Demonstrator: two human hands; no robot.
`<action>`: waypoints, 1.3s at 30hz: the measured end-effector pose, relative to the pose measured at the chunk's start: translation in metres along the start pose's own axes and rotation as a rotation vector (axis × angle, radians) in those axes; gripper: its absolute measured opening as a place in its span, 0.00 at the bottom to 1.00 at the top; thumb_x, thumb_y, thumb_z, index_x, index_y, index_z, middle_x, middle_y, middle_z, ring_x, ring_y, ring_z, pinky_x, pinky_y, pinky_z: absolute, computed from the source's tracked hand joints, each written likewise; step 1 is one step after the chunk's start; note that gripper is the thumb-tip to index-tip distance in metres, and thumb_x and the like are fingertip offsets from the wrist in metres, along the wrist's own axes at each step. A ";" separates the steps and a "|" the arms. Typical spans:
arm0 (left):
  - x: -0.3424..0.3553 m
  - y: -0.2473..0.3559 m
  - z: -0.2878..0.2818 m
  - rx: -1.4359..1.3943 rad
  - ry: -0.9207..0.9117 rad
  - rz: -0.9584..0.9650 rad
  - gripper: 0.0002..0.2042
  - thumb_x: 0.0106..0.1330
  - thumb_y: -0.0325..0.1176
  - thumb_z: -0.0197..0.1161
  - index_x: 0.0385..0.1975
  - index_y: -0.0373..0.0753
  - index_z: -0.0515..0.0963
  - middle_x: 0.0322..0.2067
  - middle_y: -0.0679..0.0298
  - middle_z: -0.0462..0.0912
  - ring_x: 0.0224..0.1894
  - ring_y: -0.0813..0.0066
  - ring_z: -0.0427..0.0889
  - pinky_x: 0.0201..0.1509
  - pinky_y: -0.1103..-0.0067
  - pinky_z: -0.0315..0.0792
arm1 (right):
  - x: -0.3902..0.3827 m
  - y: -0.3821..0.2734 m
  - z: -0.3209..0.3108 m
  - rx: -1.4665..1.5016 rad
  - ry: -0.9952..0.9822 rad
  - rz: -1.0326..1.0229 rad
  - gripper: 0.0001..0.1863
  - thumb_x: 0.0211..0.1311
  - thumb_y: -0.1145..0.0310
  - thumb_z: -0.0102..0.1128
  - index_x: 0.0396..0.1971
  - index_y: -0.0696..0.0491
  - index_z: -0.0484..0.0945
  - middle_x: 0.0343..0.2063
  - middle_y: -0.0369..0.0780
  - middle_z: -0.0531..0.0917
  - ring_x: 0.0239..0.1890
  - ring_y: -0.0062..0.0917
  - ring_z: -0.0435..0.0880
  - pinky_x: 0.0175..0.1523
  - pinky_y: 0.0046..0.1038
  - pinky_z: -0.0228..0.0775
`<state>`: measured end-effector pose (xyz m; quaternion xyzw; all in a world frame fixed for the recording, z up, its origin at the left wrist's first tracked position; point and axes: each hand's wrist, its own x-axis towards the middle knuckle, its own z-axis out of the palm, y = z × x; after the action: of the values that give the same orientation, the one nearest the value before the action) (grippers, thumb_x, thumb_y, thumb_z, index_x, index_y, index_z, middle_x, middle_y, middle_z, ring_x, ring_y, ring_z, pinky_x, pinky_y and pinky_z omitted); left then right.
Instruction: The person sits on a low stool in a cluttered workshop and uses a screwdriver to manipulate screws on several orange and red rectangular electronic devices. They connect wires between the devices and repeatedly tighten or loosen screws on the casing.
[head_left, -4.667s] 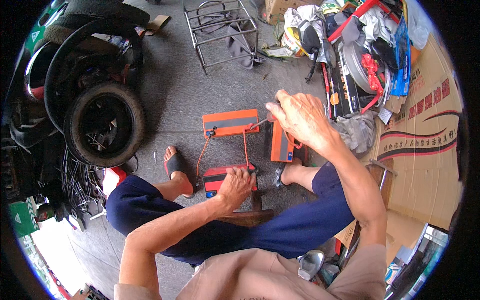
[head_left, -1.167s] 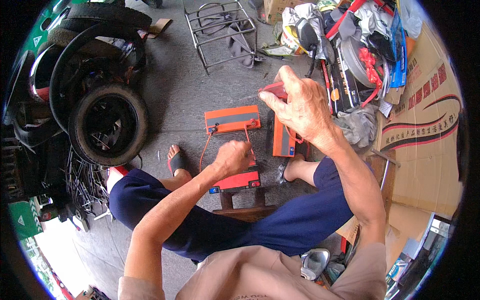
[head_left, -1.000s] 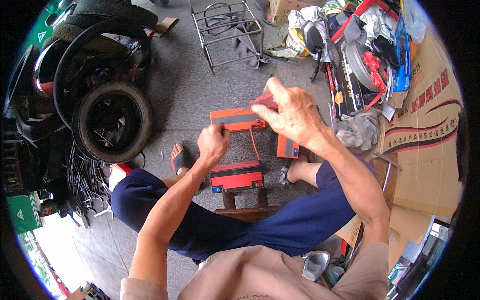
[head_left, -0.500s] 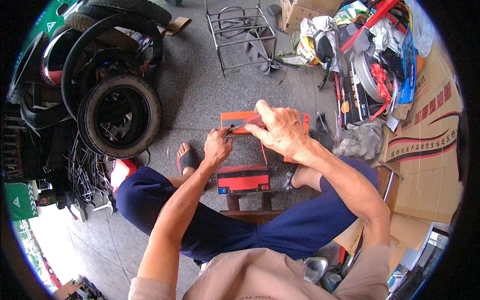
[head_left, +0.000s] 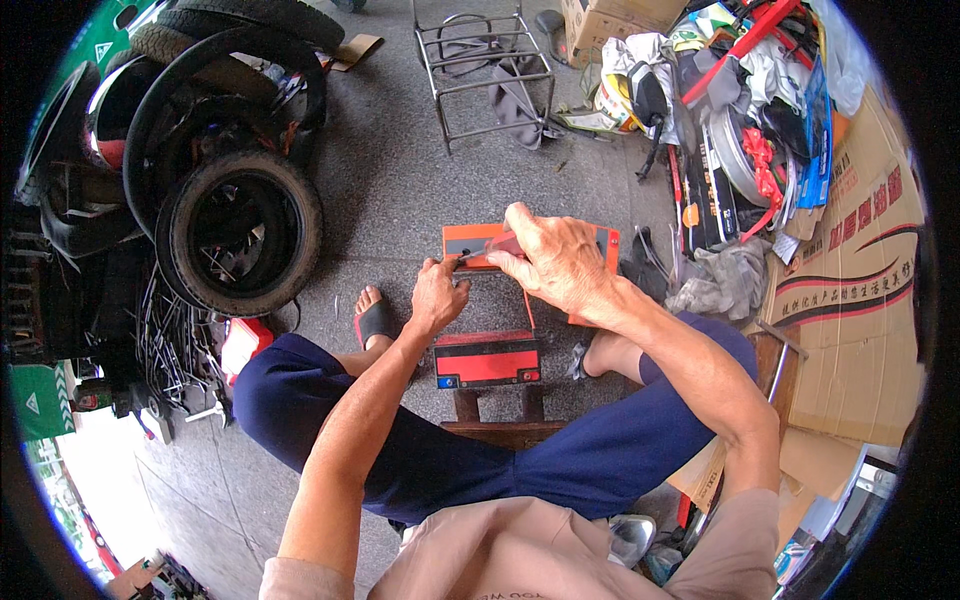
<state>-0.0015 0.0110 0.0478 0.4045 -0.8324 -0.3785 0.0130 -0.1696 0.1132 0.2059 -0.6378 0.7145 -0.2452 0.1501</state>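
An orange battery (head_left: 452, 233) with a grey top lies on the ground before me. My right hand (head_left: 560, 262) is closed round the red handle of a screwdriver (head_left: 507, 243), whose thin shaft points left across the grey top. At the tip, by the battery's left end, my left hand (head_left: 437, 296) has its fingers pinched together; what they hold, if anything, is too small to make out. Nearer my seat, between my feet, rests a red and black battery (head_left: 487, 361). More orange casing (head_left: 611, 243) shows beyond my right hand, partly covered by it.
Old tyres (head_left: 240, 232) are piled at the left, with thin metal rods and tools below them. A wire rack (head_left: 490, 85) stands ahead. To the right are bags and scrap, crumpled grey plastic (head_left: 715, 280) and a large cardboard sheet (head_left: 850, 330). A wooden stool edge (head_left: 505, 431) shows beneath me.
My right hand has shifted very slightly left on the screwdriver handle. My left hand stays pinched near the tip, and the batteries have not moved.
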 end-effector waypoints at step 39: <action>-0.006 0.003 0.013 -0.011 0.035 -0.031 0.25 0.53 0.33 0.65 0.52 0.33 0.72 0.48 0.44 0.72 0.51 0.45 0.75 0.55 0.60 0.71 | 0.010 -0.001 -0.010 -0.090 -0.103 -0.076 0.17 0.57 0.67 0.63 0.40 0.55 0.66 0.31 0.46 0.79 0.32 0.45 0.81 0.34 0.41 0.73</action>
<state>-0.0034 0.0245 0.0417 0.4240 -0.8235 -0.3763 0.0239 -0.1750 0.1051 0.2159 -0.6824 0.6913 -0.1854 0.1485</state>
